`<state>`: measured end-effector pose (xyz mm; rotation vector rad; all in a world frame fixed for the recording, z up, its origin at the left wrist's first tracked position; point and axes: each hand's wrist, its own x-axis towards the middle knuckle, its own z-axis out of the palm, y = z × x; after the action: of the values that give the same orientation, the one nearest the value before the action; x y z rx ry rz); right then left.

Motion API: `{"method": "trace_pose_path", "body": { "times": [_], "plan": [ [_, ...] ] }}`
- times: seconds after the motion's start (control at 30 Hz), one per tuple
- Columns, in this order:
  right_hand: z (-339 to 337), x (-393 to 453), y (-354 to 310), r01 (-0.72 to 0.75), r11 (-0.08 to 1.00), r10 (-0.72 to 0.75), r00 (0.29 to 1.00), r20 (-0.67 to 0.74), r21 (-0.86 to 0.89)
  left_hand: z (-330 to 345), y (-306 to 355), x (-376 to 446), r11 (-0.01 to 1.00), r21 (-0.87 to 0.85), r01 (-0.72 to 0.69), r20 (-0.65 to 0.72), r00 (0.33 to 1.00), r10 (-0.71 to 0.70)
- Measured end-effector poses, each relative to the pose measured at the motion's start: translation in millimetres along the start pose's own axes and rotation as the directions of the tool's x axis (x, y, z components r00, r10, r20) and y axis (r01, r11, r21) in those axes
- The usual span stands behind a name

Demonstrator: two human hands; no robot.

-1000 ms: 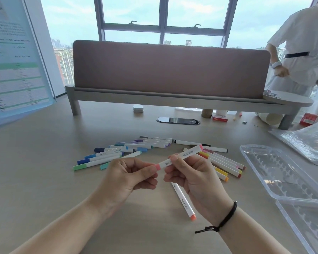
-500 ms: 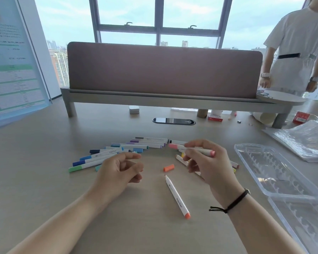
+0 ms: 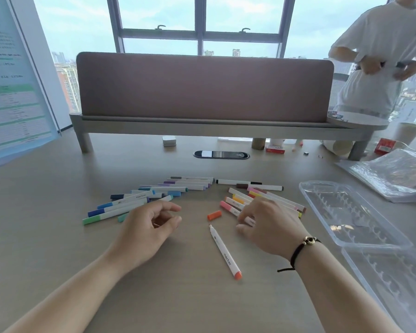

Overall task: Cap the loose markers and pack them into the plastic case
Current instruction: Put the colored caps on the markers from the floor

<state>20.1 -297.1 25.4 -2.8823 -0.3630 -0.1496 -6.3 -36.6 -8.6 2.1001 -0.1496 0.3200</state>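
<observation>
The left hand [image 3: 145,227] is hovering loosely curled, grip holding nothing. The right hand [image 3: 269,222] is resting with relaxed fingers on the warm-coloured markers [image 3: 262,197]; its grip cannot be confirmed. The uncapped marker [image 3: 223,251] is lying on the surface [image 3: 58,212], its cap [image 3: 214,215] just beyond the tip. Risk: the tip is possibly drying or marking the surface, and a nudged cap is liable to roll. The case [image 3: 346,212] is lying open, holding no markers.
</observation>
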Motion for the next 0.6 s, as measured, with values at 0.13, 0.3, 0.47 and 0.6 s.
{"method": "trace_pose_path", "body": {
  "times": [0.13,0.3,0.47,0.6],
  "plan": [
    [3.2,-4.7,-18.0,0.047,0.998,-0.044,0.996,-0.073,0.049,0.4,-0.5,0.0,0.996,0.081,-0.036,-0.001,0.999,0.036],
    [12.3,-12.3,-42.3,0.074,0.997,-0.076,0.995,0.07,0.027,1.1,-3.3,0.4,0.99,0.127,-0.054,-0.035,0.998,0.059],
    [10.2,-10.6,-35.9,0.044,0.982,-0.072,0.986,0.153,0.181,1.4,-3.8,0.5,0.982,0.181,-0.054,-0.04,0.997,0.063],
    [4.2,-4.3,-32.6,-0.007,0.739,-0.014,1.0,0.026,0.673,10.8,3.1,1.6,0.957,0.279,-0.081,0.022,0.997,0.078]
  ]
}}
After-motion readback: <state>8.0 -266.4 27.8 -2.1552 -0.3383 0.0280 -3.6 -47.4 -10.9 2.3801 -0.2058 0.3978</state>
